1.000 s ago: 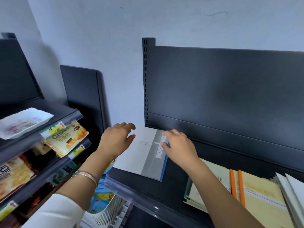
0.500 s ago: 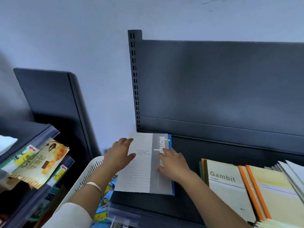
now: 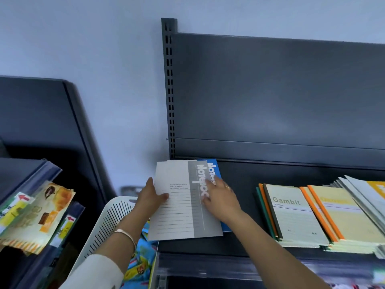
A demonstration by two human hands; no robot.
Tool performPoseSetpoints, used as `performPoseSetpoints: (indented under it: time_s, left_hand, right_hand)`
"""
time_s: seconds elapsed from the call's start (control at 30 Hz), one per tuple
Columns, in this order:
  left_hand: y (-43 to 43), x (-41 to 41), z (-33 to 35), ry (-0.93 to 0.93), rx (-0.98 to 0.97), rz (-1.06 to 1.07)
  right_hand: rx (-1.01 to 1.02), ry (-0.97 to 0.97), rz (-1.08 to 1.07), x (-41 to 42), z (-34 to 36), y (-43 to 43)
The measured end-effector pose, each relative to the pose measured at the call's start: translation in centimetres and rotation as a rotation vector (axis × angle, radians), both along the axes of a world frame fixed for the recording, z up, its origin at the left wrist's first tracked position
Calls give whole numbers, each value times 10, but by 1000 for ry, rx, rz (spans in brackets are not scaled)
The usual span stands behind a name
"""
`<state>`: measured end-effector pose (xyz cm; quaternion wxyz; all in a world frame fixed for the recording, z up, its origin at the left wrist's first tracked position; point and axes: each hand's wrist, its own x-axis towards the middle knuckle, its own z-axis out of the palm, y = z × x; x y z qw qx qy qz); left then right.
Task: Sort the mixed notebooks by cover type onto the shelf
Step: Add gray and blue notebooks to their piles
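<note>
Left of the grey notebook (image 3: 177,217), basket (image 3: 108,220) of perhaps booklets (image 3: 138,263).

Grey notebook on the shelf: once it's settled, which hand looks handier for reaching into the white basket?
Probably the left. The left hand holds the left edge of the grey notebook, just above the white basket; the right hand rests flat on the cover, farther from it.

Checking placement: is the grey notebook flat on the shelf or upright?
Flat: the grey notebook lies cover-up atop a blue notebook on the shelf.
</note>
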<state>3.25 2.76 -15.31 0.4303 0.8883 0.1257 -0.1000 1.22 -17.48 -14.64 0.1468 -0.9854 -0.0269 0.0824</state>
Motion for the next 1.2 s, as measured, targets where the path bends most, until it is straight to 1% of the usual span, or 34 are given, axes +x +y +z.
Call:
performPoseSetpoints:
  time_s: [0.07, 0.17, 0.27, 0.43, 0.5, 0.57, 0.67, 0.8, 0.87, 0.97, 1.03, 1.2]
  left_hand:
    - [-1, -2, -2, 8, -38, 24]
    - [2, -2, -6, 17, -135, 99]
    - [3, 1, -8, 20, -229, 131]
    - [0, 5, -6, -9, -308, 174]
    - [2, 5, -6, -28, -319, 204]
    - [3, 4, -4, -49, -322, 227]
    - [1, 0, 1, -102, -333, 227]
    - [-3, -10, 10, -228, -372, 204]
    - [-3, -14, 15, -282, -405, 219]
    - [-2, -16, 21, -327, -437, 264]
    - [-1, -15, 21, -329, -447, 286]
    - [-7, -12, 19, -297, -474, 265]
  right_hand:
    - [-21, 16, -65, 3, -3, -4]
    - [-39, 22, -65, 7, -12, -7]
    - [-26, -23, -32, 9, -16, -8]
    - [96, 7, 25, 5, -12, -12]
    - [138, -37, 44, 4, -11, -13]
    - [220, -84, -9, 5, -8, -14]
    - [380, -97, -133, 8, -4, -15]
    - [585, -109, -323, 10, 2, -16]
    - [669, -76, -409, 10, 4, -16]
    - [872, 38, -457, 7, 2, -12]
    - [861, -2, -454, 2, 4, -9]
    - [718, -235, -439, -12, 24, -18]
